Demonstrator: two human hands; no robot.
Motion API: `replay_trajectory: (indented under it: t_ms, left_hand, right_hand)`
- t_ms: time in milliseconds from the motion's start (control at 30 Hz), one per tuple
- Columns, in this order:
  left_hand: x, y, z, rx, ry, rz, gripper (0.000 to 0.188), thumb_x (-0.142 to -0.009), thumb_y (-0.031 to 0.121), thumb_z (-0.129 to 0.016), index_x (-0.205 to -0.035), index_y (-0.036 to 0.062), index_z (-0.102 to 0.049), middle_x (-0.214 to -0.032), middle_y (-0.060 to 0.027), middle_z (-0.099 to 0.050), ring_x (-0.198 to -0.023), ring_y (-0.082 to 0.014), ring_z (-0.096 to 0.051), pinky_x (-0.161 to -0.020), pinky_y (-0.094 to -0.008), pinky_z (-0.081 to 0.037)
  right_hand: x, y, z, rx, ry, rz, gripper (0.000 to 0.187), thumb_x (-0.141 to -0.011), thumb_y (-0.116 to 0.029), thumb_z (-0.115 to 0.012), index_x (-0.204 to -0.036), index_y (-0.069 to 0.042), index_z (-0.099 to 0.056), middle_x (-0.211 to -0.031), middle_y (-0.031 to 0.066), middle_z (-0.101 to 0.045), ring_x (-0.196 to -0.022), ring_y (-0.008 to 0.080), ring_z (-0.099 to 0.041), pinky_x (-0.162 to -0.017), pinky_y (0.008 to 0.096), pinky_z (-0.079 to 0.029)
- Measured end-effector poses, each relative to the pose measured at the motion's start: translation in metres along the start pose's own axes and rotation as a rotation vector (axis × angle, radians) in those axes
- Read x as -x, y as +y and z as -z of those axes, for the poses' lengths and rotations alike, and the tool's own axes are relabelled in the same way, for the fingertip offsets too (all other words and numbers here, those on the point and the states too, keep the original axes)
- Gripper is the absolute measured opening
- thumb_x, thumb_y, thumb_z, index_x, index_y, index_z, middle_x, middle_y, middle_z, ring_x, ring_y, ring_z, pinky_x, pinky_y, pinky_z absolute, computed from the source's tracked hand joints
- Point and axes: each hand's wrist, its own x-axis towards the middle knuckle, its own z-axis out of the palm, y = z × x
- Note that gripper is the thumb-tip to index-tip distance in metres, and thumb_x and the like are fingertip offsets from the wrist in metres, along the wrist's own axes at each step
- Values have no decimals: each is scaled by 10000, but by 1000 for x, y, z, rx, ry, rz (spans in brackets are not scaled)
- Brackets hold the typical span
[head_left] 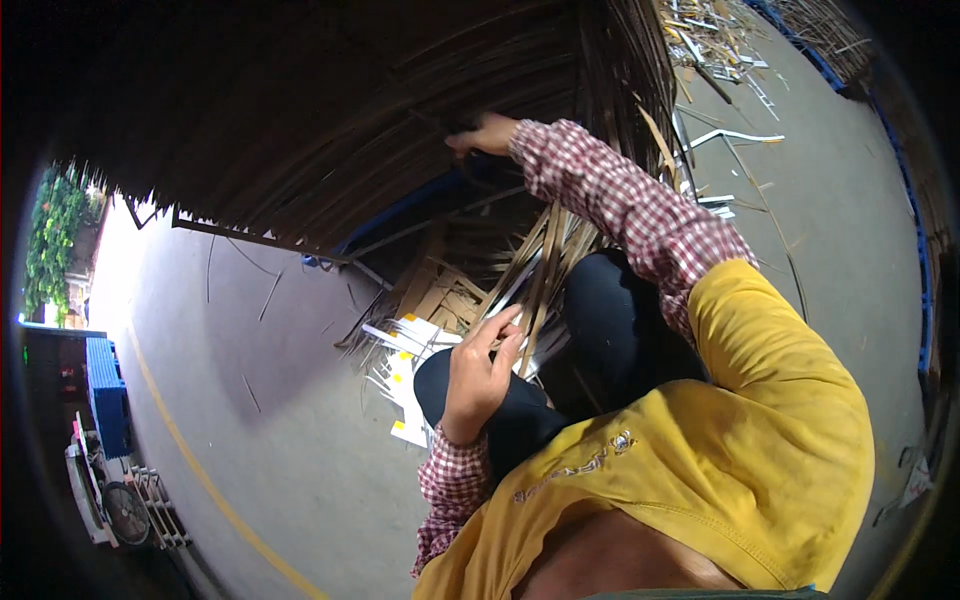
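Observation:
My left hand (478,380) is above my knee, its fingers loosely curved and the thumb apart from the index finger. I see nothing held in it. Long dry palm-leaf strips (545,275) lie just beyond its fingertips, between my knees. My right hand (487,136) reaches forward to the underside of a large dark thatch panel (400,150) made of rows of dry leaves. Its fingers point left and are blurred against the dark panel, so their grip does not show.
White strips with yellow ends (405,385) and a piece of cardboard (440,295) lie on the floor by my knees. More leaf and white scraps (710,40) are scattered at the far right. A fan (127,512) stands at the lower left, near a blue stack (105,395).

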Motion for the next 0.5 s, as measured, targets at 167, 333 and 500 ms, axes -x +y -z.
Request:
replay_trajectory:
  t_ms: [167, 333, 500]
  left_hand:
    - [-3, 4, -1, -43, -29, -18, 257, -764, 94, -509, -1002, -1, -525, -800, -157, -563, -731, -260, -554, -653, -303, -429]
    - [-3, 0, 0, -48, -71, -17, 273, -741, 69, -528, -1007, 3, -524, -809, -153, -563, -739, -267, -549, -669, -308, -425]
    - [2, -5, 1, -17, -56, -14, 269, -739, 77, -536, -996, 1, -520, -785, -142, -555, -741, -279, -538, -658, -320, -417]
  right_hand:
    - [-32, -11, -24, -195, 18, -42, 477, -746, -469, -483, -932, -40, -582, -963, 157, -551, -929, 281, -495, -842, 359, -353]
    - [35, 39, -39, 175, 178, -102, 559, -707, -486, -501, -939, 23, -515, -885, 222, -545, -856, 329, -521, -721, 387, -423]
    - [137, 158, -6, 206, 233, -744, 405, -659, -327, -606, -901, -5, -567, -833, 184, -584, -758, 268, -573, -651, 349, -445]
